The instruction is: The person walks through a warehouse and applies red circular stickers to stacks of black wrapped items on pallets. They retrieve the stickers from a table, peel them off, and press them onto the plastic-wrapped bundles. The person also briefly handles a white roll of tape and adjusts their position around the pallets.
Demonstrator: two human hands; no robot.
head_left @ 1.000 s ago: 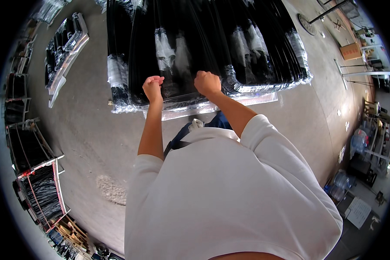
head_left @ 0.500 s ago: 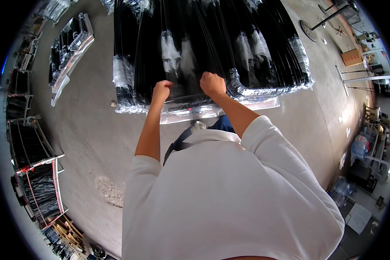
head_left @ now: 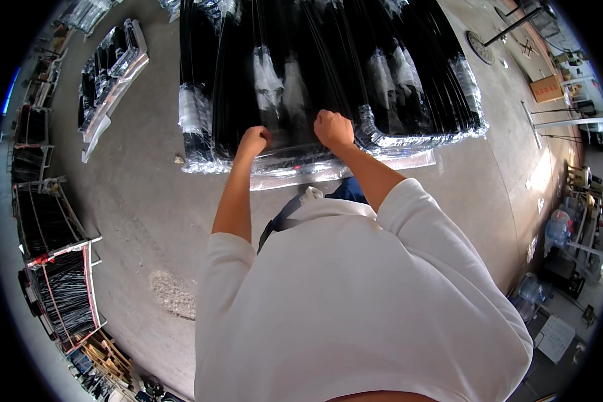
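Observation:
A wide stack of long black strips, bundled side by side, lies in front of me with clear plastic film around its ends. At its near edge, my left hand is closed with the fingers curled inward; what it grips, if anything, is hidden. My right hand, also closed, is to the right at about the same depth, over the black strips; I cannot make out what is in its fingers. Between the hands is a gap where dark strips and whitish wrapping show. A strip of clear film sticks out below the near edge.
A smaller wrapped stack on a pale base lies on the floor at the far left. Racks of black strips line the left side. On the right are a cardboard box, a metal stand and large clear bottles.
Both closed hands stay over the near edge with hardly any movement. The whole view has shifted slightly, so the stack appears a little further right.

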